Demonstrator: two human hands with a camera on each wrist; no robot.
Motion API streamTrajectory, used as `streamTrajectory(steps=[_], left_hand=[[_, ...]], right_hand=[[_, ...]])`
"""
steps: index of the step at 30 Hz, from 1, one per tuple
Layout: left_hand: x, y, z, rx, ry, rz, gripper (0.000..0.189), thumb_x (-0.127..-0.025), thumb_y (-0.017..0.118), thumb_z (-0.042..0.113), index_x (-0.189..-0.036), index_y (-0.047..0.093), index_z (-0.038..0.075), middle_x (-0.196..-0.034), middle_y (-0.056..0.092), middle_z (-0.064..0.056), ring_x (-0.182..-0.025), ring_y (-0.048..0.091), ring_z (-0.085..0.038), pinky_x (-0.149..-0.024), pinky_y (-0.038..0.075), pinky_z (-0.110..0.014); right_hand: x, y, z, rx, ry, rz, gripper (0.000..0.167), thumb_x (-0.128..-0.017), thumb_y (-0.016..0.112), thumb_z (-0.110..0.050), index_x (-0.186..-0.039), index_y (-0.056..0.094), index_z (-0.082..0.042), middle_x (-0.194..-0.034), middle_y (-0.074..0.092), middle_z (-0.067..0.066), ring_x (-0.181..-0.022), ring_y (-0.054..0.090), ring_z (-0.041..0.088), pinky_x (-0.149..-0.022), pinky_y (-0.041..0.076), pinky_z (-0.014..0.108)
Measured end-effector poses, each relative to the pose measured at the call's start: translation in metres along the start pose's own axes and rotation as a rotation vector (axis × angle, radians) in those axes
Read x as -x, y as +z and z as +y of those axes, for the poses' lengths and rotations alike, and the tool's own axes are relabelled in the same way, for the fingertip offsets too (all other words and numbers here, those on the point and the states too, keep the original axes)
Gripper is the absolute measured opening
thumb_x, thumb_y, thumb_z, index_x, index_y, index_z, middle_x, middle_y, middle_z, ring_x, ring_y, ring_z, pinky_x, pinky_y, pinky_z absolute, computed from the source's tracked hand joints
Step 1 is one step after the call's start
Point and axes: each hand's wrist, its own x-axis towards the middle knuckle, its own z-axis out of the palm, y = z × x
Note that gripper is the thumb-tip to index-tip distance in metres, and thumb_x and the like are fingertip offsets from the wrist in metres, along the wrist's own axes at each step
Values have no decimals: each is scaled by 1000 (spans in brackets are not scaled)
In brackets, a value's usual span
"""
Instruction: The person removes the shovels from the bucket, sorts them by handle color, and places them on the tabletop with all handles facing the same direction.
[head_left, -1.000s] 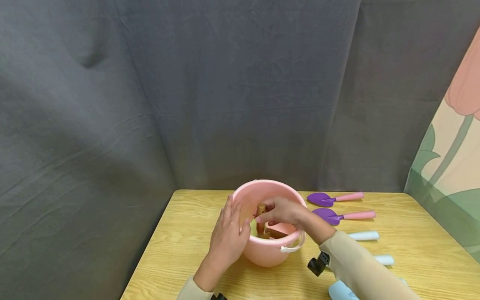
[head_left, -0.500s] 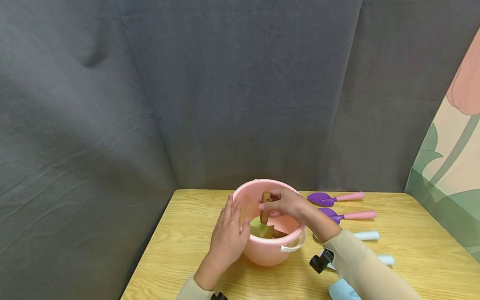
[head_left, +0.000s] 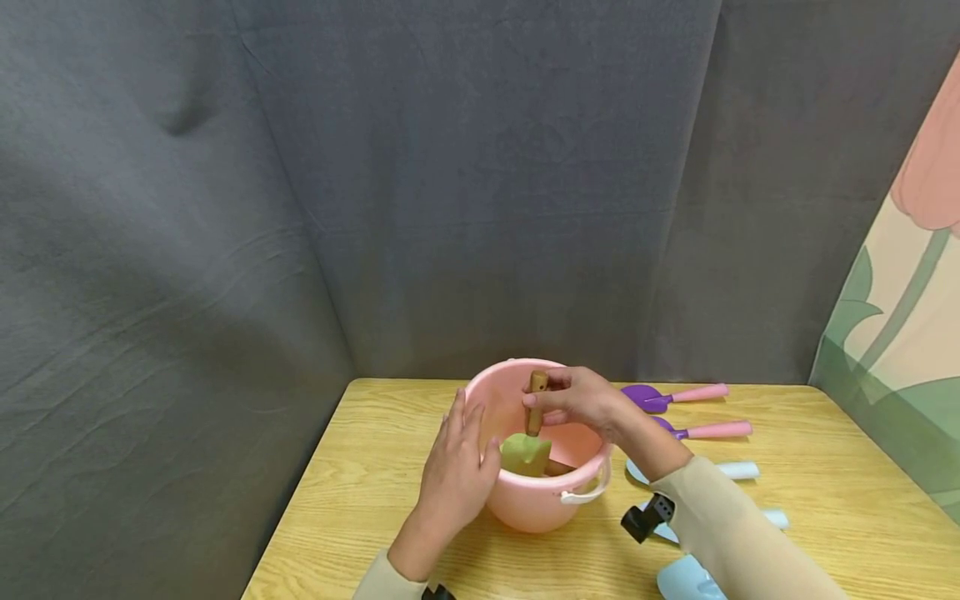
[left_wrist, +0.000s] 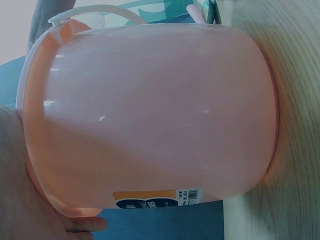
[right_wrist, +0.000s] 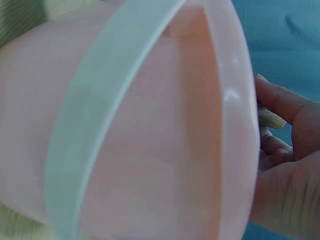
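Note:
A pink bucket (head_left: 528, 508) stands on the wooden table, its mouth tipped toward me in the head view. My right hand (head_left: 579, 404) pinches the wooden handle (head_left: 536, 408) of a small shovel, fingers and thumb near its top. The shovel's green blade (head_left: 527, 454) hangs down inside the bucket. Beside the blade, another brown piece (head_left: 558, 468) lies in the bucket, partly hidden by the front rim. My left hand (head_left: 456, 477) rests over the bucket's left rim with mostly straight fingers. In the right wrist view, the bucket's pale carrying handle (right_wrist: 100, 115) crosses in front.
To the bucket's right lie two purple trowels with pink handles (head_left: 718, 429). Nearer are tools with light blue handles (head_left: 738, 471), partly under my right sleeve, and a light blue scoop (head_left: 684, 579). Grey cloth (head_left: 487, 208) hangs behind the table.
My right hand has risen toward the bucket's rim and slightly right, lifting the shovel so that more of its green blade shows. My left hand has stayed on the rim.

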Motion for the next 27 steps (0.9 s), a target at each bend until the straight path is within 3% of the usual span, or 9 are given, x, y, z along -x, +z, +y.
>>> streamTrajectory(steps=[13,27], left_hand=[[1,0,-1,-10,22,21,57,-101,54,32,-151,47,5,-165,25,-21,-143,39,-45,-109,42,-60],[0,0,0,-12,12,10,56,-101,53,32,-150,47,6,-165,24,-20,-143,39,-47,-108,42,-61]], right_hand=[[5,-10,-4,-35,-42,-22,34,-90,78,-23,-113,68,0,-105,69,13,-98,70,24,-94,56,48],[7,-15,-6,-59,-56,-8,40,-92,76,-24,-119,65,3,-106,72,13,-99,71,25,-93,57,45]])
